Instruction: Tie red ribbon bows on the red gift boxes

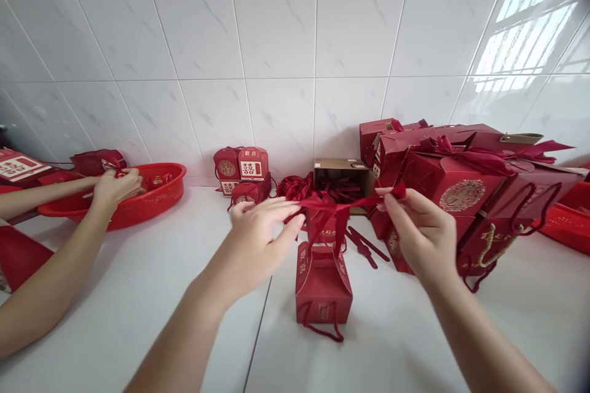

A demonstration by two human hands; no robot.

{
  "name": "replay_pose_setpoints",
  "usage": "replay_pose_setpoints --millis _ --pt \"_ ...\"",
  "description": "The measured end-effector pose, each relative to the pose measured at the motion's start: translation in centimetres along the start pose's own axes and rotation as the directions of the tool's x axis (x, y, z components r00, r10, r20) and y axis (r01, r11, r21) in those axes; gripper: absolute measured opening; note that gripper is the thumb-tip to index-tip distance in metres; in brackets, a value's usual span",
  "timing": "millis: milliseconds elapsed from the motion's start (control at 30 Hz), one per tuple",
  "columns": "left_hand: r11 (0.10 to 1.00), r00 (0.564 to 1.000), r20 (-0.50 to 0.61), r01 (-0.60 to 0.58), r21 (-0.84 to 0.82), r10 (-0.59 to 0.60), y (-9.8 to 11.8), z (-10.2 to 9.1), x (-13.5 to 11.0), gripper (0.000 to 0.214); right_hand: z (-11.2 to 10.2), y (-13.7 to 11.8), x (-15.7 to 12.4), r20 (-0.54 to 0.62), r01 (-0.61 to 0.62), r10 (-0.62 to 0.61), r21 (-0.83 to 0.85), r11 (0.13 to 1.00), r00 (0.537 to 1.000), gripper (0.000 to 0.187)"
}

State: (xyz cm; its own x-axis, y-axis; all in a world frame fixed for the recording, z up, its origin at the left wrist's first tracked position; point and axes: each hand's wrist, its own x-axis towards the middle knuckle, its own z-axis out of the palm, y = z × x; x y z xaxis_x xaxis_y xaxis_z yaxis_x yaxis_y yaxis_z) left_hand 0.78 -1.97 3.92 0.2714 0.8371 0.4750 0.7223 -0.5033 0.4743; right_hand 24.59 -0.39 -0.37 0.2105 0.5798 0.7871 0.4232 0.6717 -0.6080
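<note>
left hand (258, 236) and right hand (421, 230) each pinch the ribbon (350, 202) in a tight grip, taut over the box (323, 285) on the worktop (138, 295); an uneven tug could tip it.

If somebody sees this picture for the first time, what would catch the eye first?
In the middle, the left hand and the right hand stretch a red ribbon above a small red box on the white counter. To the right lies a pile of red boxes; at far left another person's hands are at a red basin.
</note>
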Motion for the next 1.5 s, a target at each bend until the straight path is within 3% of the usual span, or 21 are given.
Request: replay_pose_setpoints --millis 67,133,267,367,433,533,600,700,867,1000,1133,1200,1267,1333,1400,1500 --pt "0.985 0.998 0.000 0.069 0.160 -0.070 -2.4 -1.1 -1.9 0.033 -2.3 0.8 -1.4 0.064 -0.074 0.087 -0.186 0.980 0.994 0.017" --pt "0.950 0.981 0.040 0.176 0.258 -0.192 -5.3 -2.0 -4.0 0.035 -4.9 2.0 -3.1 0.120 -0.043 0.101 -0.412 0.910 0.988 0.019" --pt "0.827 0.854 0.156 0.412 0.382 -0.497 -10.2 -2.8 -8.0 0.044 -8.9 5.6 -7.1 0.137 -0.004 0.130 -0.673 0.739 0.982 0.022" --pt "0.810 0.782 0.274 0.446 0.380 -0.559 -11.7 -2.1 -9.6 0.048 -9.6 7.6 -9.4 0.270 0.005 0.261 -0.704 0.710 0.927 0.023" --pt "0.830 0.783 0.316 0.421 0.365 -0.536 -11.4 -1.3 -9.7 0.045 -9.0 7.6 -10.1 0.304 0.029 0.274 -0.715 0.699 0.913 0.028" --pt "0.863 0.855 0.220 0.391 0.319 -0.469 -9.3 0.0 -8.2 0.040 -6.9 5.6 -9.7 0.240 0.096 0.124 -0.733 0.673 0.963 0.039" --pt "0.918 0.907 0.174 0.353 0.179 -0.383 -7.5 1.1 -6.8 0.034 -5.2 3.8 -9.1 0.269 0.157 0.036 -0.660 0.734 0.962 0.036" --pt "0.952 0.946 0.176 0.292 -0.091 -0.273 -5.3 3.2 -4.7 0.030 -2.3 2.2 -8.4 0.415 0.148 0.081 -0.491 0.859 0.906 0.033" --pt "0.889 0.924 0.198 0.373 -0.265 -0.329 -4.8 7.1 -3.1 0.031 1.3 2.5 -8.5 0.498 -0.057 0.285 -0.423 0.904 0.819 0.034" --pt "0.775 0.879 0.361 0.454 -0.440 -0.311 -5.6 9.1 -3.4 0.044 2.4 3.3 -9.4 0.510 -0.299 0.397 -0.266 0.917 0.764 0.035" --pt "0.640 0.851 0.403 0.521 -0.565 -0.337 -5.8 9.8 -3.8 0.056 3.0 3.6 -10.2 0.467 -0.605 0.553 -0.047 0.795 0.691 0.042" --pt "0.636 0.845 0.412 0.530 -0.560 -0.341 -6.0 9.8 -3.8 0.053 3.2 3.6 -10.2 0.460 -0.720 0.629 0.031 0.694 0.626 0.046" --pt "0.659 0.830 0.453 0.542 -0.522 -0.324 -6.4 9.7 -3.8 0.051 3.3 3.6 -9.8 0.502 -0.804 0.684 0.040 0.594 0.530 0.045" --pt "0.691 0.816 0.486 0.547 -0.472 -0.314 -7.0 9.5 -3.8 0.052 3.0 3.6 -9.3 0.552 -0.834 0.696 0.001 0.551 0.460 0.045" --pt "0.723 0.818 0.473 0.539 -0.432 -0.327 -7.5 9.3 -3.8 0.053 2.5 3.7 -8.7 0.556 -0.823 0.693 -0.028 0.567 0.459 0.049" --pt "0.740 0.826 0.454 0.528 -0.417 -0.334 -8.0 8.8 -3.7 0.040 1.5 4.1 -8.1 0.514 -0.782 0.674 -0.012 0.624 0.530 0.049"
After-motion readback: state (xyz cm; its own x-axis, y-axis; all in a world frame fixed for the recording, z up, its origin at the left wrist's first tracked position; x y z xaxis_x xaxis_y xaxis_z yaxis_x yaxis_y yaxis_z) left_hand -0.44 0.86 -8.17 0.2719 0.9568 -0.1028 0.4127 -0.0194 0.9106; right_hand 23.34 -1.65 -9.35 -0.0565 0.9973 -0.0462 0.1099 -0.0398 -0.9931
